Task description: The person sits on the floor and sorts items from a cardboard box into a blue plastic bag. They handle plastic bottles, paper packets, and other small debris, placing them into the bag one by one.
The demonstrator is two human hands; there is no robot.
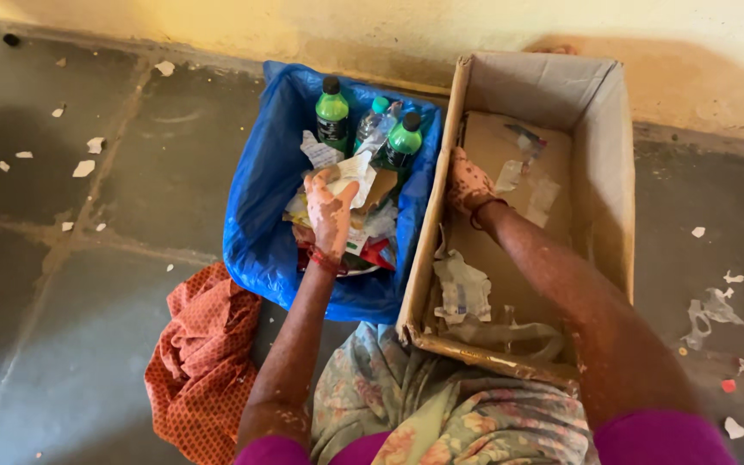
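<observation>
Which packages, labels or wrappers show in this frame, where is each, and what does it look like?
Cardboard box: right, by the wall, open, brown, rectangular; right hand inside.
Blue bag-lined bin: left of the box, holding rubbish; left hand grips paper scraps.
Two green bottles: at the bin's far end, black caps, dark label bands.
Clear bottle: between them, teal cap.
Crumpled white wrapper: box's near end.

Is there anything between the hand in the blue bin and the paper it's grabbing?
No. The left hand already lies on the white paper atop the rubbish in the blue-lined bin. The green bottles stand behind it, not in between.
</observation>
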